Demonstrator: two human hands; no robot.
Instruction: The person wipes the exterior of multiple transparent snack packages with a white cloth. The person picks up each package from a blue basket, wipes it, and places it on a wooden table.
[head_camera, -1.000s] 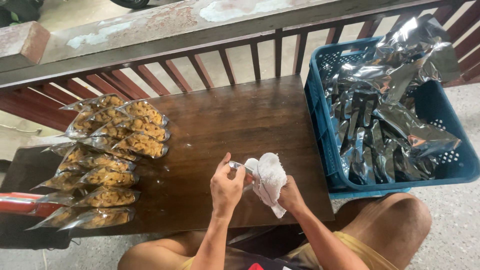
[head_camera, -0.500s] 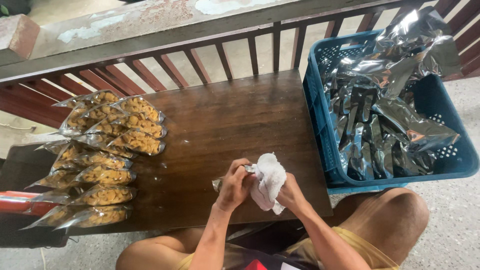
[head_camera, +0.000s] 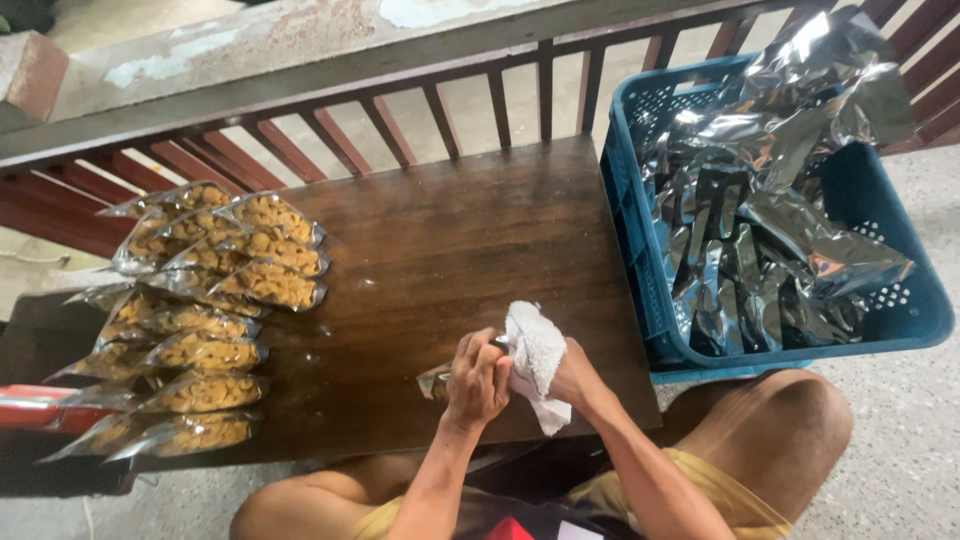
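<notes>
A small silvery foil pouch (head_camera: 436, 381), mostly hidden, lies low in the frame a little left of centre, close to the near edge of the dark brown wooden table (head_camera: 450, 250); the left hand (head_camera: 478, 381) is curled around it with the fingers pressed together over its top. Just right of it, the right hand (head_camera: 572, 376) pinches a crumpled white cloth (head_camera: 535, 360), which touches the pouch and hangs down past the table's near edge. The middle of the tabletop, above the hands, is bare wood up to the far edge by the reddish wooden railing (head_camera: 400, 130). At the left of the frame, clear packets of yellow-orange snack (head_camera: 200, 310) lie in overlapping rows, reaching the left edge. At the right, a blue plastic crate (head_camera: 925, 310) heaped with empty silver foil bags (head_camera: 760, 210) butts against the table's right edge.
</notes>
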